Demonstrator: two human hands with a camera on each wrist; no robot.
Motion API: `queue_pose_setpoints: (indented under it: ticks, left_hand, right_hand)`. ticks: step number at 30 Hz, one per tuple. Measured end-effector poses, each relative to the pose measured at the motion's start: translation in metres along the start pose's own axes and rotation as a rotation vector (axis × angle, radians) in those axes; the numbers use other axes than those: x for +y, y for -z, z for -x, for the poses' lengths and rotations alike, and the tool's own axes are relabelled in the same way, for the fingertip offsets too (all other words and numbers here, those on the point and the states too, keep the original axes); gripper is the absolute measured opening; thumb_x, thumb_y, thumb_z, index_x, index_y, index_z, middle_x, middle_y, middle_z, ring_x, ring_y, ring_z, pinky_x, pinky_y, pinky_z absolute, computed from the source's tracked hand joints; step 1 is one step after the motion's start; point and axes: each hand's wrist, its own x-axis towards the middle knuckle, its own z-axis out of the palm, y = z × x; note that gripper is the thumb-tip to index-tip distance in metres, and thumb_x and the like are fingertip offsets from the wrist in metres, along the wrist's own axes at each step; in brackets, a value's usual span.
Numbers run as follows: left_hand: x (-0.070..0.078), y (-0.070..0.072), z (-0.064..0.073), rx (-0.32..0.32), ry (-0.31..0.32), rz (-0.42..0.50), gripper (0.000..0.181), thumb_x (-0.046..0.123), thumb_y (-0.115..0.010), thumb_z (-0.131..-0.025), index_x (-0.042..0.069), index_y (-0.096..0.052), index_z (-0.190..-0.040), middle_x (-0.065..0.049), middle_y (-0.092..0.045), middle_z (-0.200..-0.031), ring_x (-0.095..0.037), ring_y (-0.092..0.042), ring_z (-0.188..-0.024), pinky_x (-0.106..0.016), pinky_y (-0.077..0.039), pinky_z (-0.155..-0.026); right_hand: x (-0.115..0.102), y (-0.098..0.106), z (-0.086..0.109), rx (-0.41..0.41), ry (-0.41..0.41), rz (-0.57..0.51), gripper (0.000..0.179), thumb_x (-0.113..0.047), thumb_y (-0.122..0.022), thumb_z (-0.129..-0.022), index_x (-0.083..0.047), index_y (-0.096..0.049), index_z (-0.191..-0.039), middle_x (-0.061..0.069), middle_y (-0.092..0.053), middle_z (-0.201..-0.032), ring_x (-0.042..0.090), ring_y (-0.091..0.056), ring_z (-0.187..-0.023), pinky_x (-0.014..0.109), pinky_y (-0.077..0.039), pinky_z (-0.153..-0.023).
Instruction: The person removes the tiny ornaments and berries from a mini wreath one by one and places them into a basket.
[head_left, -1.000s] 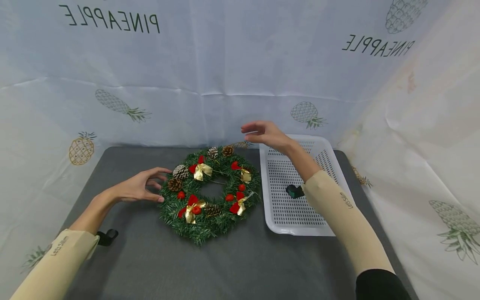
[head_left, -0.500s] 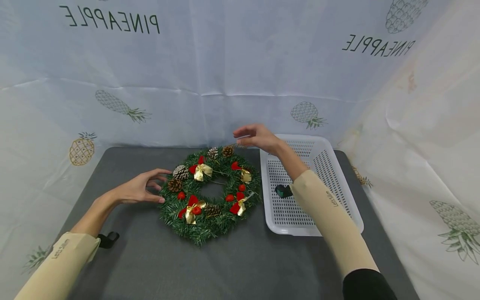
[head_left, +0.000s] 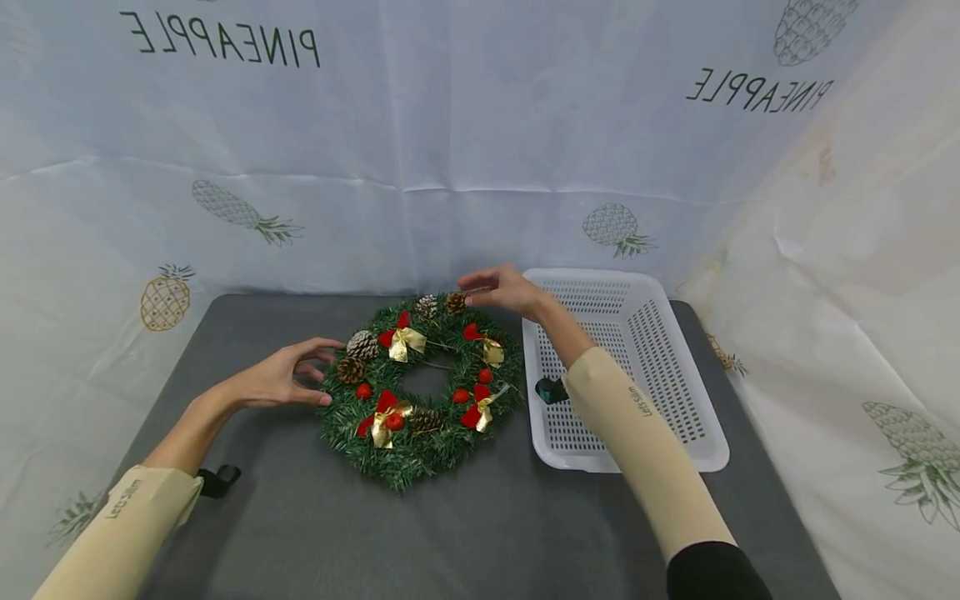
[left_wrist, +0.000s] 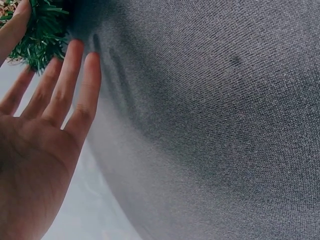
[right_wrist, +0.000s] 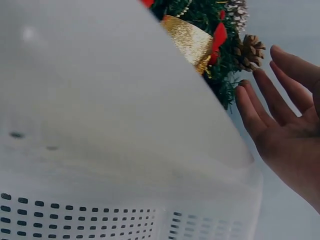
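A green wreath [head_left: 442, 450] with pinecones, red berries and red-and-gold bows lies flat on the dark grey table. My left hand [head_left: 273, 377] is at its left edge, thumb and fingers spread apart, fingertips right at the greenery. The left wrist view has that hand [left_wrist: 50, 115] with its fingers nearly straight beside the wreath's needles [left_wrist: 45, 35]. At the far right edge, my right hand [head_left: 506, 292] reaches over with fingers loosely bent near a brown pinecone [head_left: 455, 302]. In the right wrist view the right hand [right_wrist: 285, 100] holds nothing, fingertips close to the pinecone [right_wrist: 250, 52].
A white perforated plastic basket [head_left: 630, 287] stands right of the wreath, under my right forearm. The grey table [head_left: 360, 542] extends in front. A pale curtain [head_left: 450, 108] with pineapple prints hangs behind and along the sides.
My right hand has moved left and down, from above the basket's far corner to the wreath's far right edge. The left hand and the wreath have stayed in place.
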Motion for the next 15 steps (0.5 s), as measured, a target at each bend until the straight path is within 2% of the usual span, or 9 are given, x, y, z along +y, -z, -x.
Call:
queue_pose_setpoints:
  ticks: [5, 10, 15]
  left_hand:
    - [0.0000, -0.0001, -0.0008, 0.002, -0.003, -0.001, 0.083, 0.012, -0.086, -0.094, 0.001, -0.040, -0.163, -0.036, -0.052, -0.152, -0.027, -0.070, -0.115, -0.034, -0.066, -0.083]
    - [-0.0005, 0.0000, -0.0002, 0.004, -0.001, 0.002, 0.083, 0.013, -0.086, -0.094, 0.002, -0.040, -0.163, -0.035, -0.052, -0.152, -0.026, -0.070, -0.115, -0.034, -0.066, -0.083]
    - [-0.0006, -0.0009, 0.0005, 0.003, 0.004, 0.005, 0.083, 0.012, -0.086, -0.095, 0.001, -0.040, -0.163, -0.036, -0.051, -0.153, -0.032, -0.069, -0.117, -0.034, -0.066, -0.084]
  right_hand:
    - [0.0002, -0.0037, -0.0015, -0.035, -0.030, 0.071, 0.054, -0.009, -0.067, -0.108, -0.004, -0.054, -0.159, 0.015, -0.054, -0.166, 0.035, -0.049, -0.156, 0.052, -0.043, -0.129]
    - [-0.0039, -0.0062, -0.0026, -0.049, -0.030, 0.101, 0.053, -0.009, -0.066, -0.108, -0.005, -0.053, -0.160, 0.015, -0.052, -0.167, 0.036, -0.048, -0.157, 0.054, -0.044, -0.127]
    - [-0.0073, -0.0091, -0.0044, -0.062, -0.054, 0.114, 0.051, -0.007, -0.067, -0.108, -0.006, -0.056, -0.158, 0.016, -0.049, -0.169, 0.039, -0.050, -0.155, 0.052, -0.048, -0.125]
